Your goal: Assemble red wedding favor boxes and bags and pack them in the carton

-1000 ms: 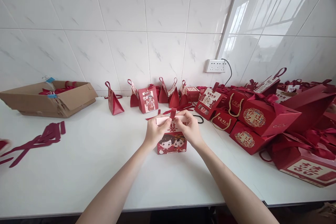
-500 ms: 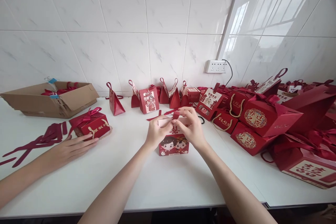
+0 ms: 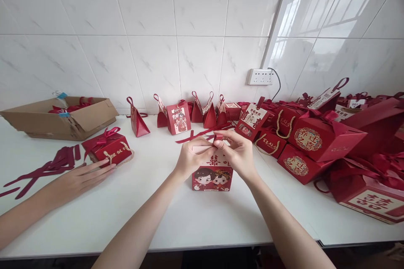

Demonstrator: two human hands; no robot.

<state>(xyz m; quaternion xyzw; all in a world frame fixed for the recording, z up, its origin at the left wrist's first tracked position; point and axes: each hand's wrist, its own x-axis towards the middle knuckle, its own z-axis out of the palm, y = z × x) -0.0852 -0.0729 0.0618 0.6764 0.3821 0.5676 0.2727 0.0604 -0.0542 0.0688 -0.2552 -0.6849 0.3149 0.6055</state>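
Note:
A red and cream gift box [image 3: 212, 179] with two cartoon figures on its front stands upright on the white table before me. My left hand [image 3: 192, 159] is closed around the top left edge of the box, fingertips at the ribbon. A short red ribbon loop [image 3: 217, 138] sticks up at the box's top, pinched between the thumb and fingers of my right hand [image 3: 239, 156]. Both hands cover part of the box's upper panel. Just behind them, loose red ribbons [image 3: 203, 133] lie on the table.
Another person's hand [image 3: 90, 176] rests against a red box with rope handle [image 3: 110, 147] at left, beside cut ribbons [image 3: 53, 164]. A cardboard carton [image 3: 91, 117] stands behind. Small triangular boxes [image 3: 138, 122] line the wall. Stacked red boxes [image 3: 328, 138] fill the right.
The gift box has shifted slightly right and turned a little. My right hand has moved right and down, with the ribbon loop between its fingers. The other person's hand has barely moved.

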